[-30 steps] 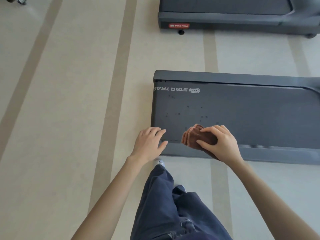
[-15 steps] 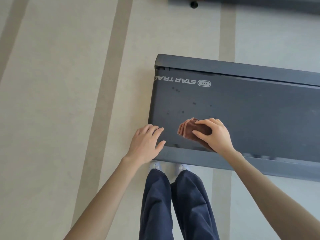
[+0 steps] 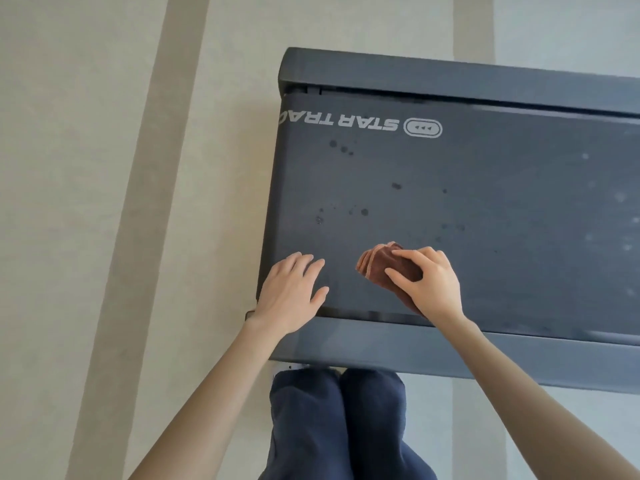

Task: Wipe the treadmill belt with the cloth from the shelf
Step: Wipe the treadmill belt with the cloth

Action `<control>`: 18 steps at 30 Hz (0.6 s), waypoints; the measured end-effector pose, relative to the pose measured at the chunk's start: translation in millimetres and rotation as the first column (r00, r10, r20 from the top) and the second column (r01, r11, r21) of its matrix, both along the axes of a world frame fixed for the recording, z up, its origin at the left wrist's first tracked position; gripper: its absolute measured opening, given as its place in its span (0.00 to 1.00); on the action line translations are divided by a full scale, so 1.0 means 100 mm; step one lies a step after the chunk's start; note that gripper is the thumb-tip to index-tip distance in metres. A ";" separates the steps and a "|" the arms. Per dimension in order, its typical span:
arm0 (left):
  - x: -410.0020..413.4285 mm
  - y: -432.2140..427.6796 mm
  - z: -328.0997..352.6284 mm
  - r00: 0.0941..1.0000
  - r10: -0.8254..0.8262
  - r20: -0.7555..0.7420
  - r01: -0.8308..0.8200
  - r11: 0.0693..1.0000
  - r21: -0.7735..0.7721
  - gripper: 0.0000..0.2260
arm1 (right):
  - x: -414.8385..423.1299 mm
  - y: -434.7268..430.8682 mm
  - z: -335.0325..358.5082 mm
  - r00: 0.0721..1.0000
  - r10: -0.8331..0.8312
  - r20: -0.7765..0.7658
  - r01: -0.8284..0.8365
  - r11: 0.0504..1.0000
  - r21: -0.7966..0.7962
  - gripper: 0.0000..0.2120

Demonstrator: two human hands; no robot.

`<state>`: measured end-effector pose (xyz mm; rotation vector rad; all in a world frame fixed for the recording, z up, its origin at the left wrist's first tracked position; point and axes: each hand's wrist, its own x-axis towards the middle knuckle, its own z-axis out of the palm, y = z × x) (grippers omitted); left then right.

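Note:
The dark grey treadmill belt (image 3: 485, 209) fills the upper right, with a white STAR TRAC logo near its far left corner and several dark spots on it. My right hand (image 3: 429, 282) grips a folded brown cloth (image 3: 381, 263) over the belt's near edge. My left hand (image 3: 291, 292) hovers with fingers straight over the belt's near left corner, holding nothing; whether it touches the belt I cannot tell.
The treadmill's grey side rail (image 3: 450, 348) runs along the near edge, just beyond my knees in dark blue trousers (image 3: 336, 424). Another rail (image 3: 450, 77) borders the far side. Beige floor with darker stripes (image 3: 145, 202) lies to the left.
I have leaned in closer over the treadmill; both hands have moved forward from the near rail onto the belt area. The second treadmill at the top has dropped out of view.

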<state>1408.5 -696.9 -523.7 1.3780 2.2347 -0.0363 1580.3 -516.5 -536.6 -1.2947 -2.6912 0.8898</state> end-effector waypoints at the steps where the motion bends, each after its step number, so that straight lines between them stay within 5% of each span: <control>1: 0.00 0.03 -0.20 1.000 -0.012 -0.010 0.012 1.000 -0.007 0.24 | 0.03 0.00 -0.20 1.000 0.000 -0.010 0.000 1.000 0.017 0.15; 9: 0.14 0.13 -1.69 1.000 0.012 0.009 -0.013 0.998 0.060 0.23 | 0.22 -0.06 -1.71 0.992 0.061 -0.115 -0.028 0.963 0.267 0.17; 18: 0.20 0.10 -2.42 0.986 0.052 -0.157 0.028 0.882 0.471 0.22 | -0.05 0.09 -2.23 0.939 0.197 -0.282 -0.005 0.828 0.561 0.18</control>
